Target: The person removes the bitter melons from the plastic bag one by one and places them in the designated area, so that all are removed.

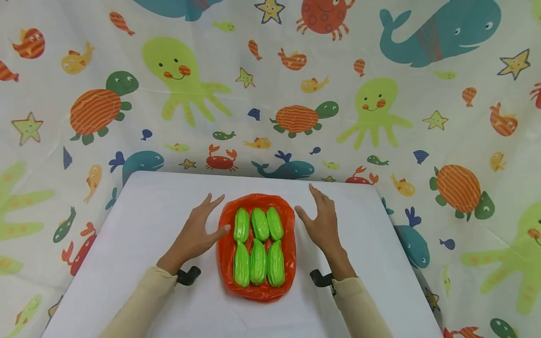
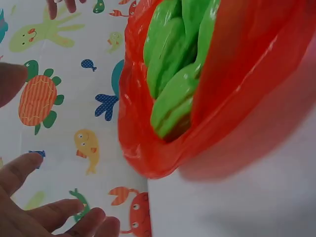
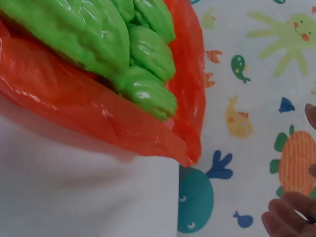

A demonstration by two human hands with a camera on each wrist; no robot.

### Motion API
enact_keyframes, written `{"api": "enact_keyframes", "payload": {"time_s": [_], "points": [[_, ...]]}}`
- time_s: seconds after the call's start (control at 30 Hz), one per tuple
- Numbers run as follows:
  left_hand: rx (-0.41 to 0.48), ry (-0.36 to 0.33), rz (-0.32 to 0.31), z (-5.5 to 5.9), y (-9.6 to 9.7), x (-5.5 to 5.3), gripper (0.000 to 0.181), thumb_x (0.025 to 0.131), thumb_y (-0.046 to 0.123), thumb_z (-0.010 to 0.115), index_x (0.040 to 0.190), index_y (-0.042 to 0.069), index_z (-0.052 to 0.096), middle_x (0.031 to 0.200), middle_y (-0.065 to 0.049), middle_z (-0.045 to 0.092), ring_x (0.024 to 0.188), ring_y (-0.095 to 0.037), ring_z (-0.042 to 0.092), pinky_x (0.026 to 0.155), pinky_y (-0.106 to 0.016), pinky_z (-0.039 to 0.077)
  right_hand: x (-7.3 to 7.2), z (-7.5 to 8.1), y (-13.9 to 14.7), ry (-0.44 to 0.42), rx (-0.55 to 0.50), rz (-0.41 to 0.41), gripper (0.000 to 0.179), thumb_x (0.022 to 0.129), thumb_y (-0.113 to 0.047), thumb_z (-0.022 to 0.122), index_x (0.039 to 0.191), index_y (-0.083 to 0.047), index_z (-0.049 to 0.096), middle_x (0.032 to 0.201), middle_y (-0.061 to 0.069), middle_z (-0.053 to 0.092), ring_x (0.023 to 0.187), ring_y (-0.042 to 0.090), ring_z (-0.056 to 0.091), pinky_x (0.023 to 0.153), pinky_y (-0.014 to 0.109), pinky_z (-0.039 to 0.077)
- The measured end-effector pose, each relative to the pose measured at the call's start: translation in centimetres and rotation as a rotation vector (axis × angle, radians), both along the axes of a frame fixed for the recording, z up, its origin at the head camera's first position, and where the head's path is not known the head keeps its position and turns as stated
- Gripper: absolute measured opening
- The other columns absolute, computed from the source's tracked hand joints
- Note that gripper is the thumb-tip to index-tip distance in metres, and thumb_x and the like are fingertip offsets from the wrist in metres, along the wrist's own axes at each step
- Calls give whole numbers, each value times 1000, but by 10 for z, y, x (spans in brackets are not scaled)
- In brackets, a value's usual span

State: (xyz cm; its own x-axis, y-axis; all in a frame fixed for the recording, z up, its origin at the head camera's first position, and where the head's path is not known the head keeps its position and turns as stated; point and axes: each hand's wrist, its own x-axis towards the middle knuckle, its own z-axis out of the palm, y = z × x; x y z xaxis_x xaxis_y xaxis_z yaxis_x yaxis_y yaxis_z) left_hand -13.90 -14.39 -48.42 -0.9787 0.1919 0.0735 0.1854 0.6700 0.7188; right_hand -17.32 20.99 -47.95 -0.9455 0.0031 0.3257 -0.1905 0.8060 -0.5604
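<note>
Six ridged green gourds (image 1: 258, 264) are laid in two rows of three in an open red plastic bag (image 1: 289, 263), centred on the white worktop (image 1: 198, 310), flanked by left hand (image 1: 197, 231) and right hand (image 1: 323, 226). Fingers spread apart on both, nothing gripped; contact at left can't be told. Bag best supported evenly from both sides, thin film not yanked. No brand or writing can be read

Indoor workspace: white table (image 1: 169, 202), printed backdrop (image 1: 258, 89)
</note>
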Motion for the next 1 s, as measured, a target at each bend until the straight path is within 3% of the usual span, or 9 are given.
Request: {"api": "enact_keyframes", "payload": {"time_s": [0.2, 0.47, 0.6, 0.73, 0.9, 1.0], "points": [[170, -87, -15, -19, 1, 7, 84, 95, 46, 76, 166, 25, 38, 176, -21, 22, 159, -52, 25, 120, -72, 35, 4, -9, -9, -21, -78, 45, 77, 96, -39, 78, 164, -25, 44, 159, 13, 55, 133, 36, 58, 111, 67, 50], [424, -309, 0, -47, -4, 12, 80, 97, 35, 76, 166, 25, 38, 179, -15, 18, 162, -44, 25, 128, -60, 30, 10, -21, -21, -114, -120, 89, 81, 94, -36, 81, 164, -32, 42, 159, 7, 55, 134, 31, 58, 111, 65, 52], [521, -379, -5, -62, -6, 14, 76, 99, 26, 75, 166, 26, 38, 179, -13, 16, 162, -43, 24, 128, -58, 30, 10, -29, -27, -131, -140, 117, 82, 93, -31, 83, 164, -33, 43, 157, 9, 57, 133, 34, 60, 109, 63, 54], [595, -404, -33, -75, -8, 17, 74, 100, 20, 73, 165, 24, 39, 178, -13, 19, 162, -42, 24, 125, -49, 39, 11, -35, -31, -136, -163, 156, 81, 92, -29, 84, 163, -30, 44, 155, 12, 58, 133, 39, 60, 108, 64, 55], [694, -401, -83, -90, -9, 18, 72, 101, 14, 72, 165, 20, 41, 175, -12, 30, 161, -41, 28, 114, -20, 49, 11, -42, -37, -154, -141, 205, 79, 92, -25, 84, 162, -22, 47, 153, 14, 59, 136, 38, 58, 111, 64, 53], [756, -418, -100, -95, -9, 17, 71, 101, 11, 70, 165, 19, 41, 174, -12, 30, 161, -40, 28, 108, -11, 48, 11, -47, -39, -185, -124, 214, 76, 92, -24, 84, 160, -21, 50, 152, 12, 60, 136, 36, 57, 111, 61, 53]]}}
